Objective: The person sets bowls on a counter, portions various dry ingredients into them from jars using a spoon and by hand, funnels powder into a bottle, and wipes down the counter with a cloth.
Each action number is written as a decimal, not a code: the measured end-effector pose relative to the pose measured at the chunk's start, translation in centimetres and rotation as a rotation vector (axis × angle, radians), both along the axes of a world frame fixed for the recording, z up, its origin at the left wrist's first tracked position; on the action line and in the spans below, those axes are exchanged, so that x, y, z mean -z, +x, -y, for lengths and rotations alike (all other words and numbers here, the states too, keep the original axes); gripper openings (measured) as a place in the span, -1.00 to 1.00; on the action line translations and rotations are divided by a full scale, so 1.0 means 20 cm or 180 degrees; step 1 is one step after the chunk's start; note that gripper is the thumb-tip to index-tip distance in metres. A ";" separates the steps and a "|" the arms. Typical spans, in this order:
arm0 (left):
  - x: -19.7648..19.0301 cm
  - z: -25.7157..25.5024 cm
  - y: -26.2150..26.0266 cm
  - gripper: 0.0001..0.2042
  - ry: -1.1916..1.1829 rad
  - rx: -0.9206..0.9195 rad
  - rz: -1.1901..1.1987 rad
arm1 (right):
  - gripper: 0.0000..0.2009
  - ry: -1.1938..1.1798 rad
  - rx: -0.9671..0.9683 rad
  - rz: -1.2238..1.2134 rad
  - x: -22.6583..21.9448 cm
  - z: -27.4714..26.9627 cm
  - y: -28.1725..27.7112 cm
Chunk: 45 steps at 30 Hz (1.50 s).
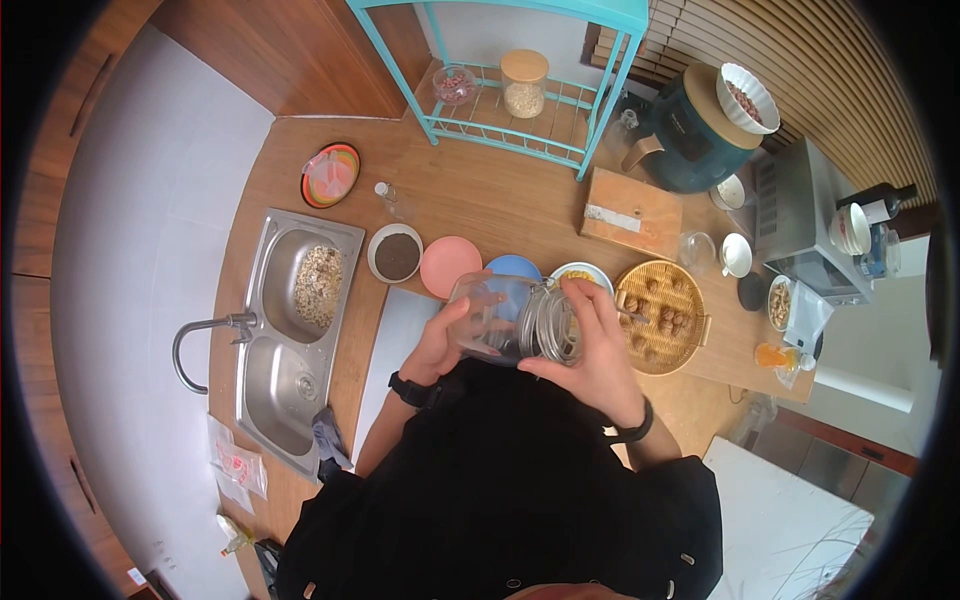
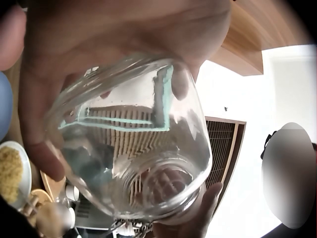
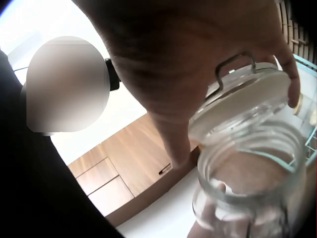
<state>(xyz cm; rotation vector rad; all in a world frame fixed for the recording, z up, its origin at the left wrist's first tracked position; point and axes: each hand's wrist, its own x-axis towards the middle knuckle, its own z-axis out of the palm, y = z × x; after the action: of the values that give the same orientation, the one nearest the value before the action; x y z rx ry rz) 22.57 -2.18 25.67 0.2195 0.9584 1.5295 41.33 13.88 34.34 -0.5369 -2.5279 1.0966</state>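
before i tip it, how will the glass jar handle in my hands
The glass jar is clear and hard-walled, so probably stiff and fragile. Its smooth side could slip in the left hand. The lid is tilted open, so it may swing if the right hand lets go.

Turquoise rack [image 1: 560, 10]; pink plate [image 1: 450, 267]; blue plate [image 1: 516, 264]; tan basket [image 1: 665, 270] (woven).

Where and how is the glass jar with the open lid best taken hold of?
I would grip the glass jar around its wide, smooth body, coming with the left hand from the left, near the base. The jar is tipped with its mouth toward the right, and the open lid may swing, so it seems a poor grip.
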 end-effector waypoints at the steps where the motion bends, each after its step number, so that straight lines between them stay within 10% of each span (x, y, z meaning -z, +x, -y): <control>1: 0.00 -0.01 0.02 -0.31 0.0097 -0.0085 0.0176 | -0.01 -0.0024 0.0079 -0.0170 0.04 0.02 -0.01; 17: -0.08 -0.05 0.09 -0.32 -0.0477 -0.0088 -0.0199 | -0.14 -0.0347 0.0565 -0.1006 0.26 0.10 -0.08; 35: 0.13 -0.18 -0.07 -0.41 -0.0357 -0.0277 0.1121 | -0.34 -0.0541 0.0190 -0.0083 0.27 -0.23 -0.39; 45: 0.14 -0.08 -0.30 -0.46 -0.0632 -0.0318 0.0033 | -0.36 -0.0090 0.1174 -0.0351 0.34 -0.62 -0.36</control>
<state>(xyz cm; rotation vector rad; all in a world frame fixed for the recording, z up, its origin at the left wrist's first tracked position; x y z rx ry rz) 16.52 -0.52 22.95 0.0223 1.1192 1.5125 34.18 26.20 27.55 -0.8825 -2.2051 0.9929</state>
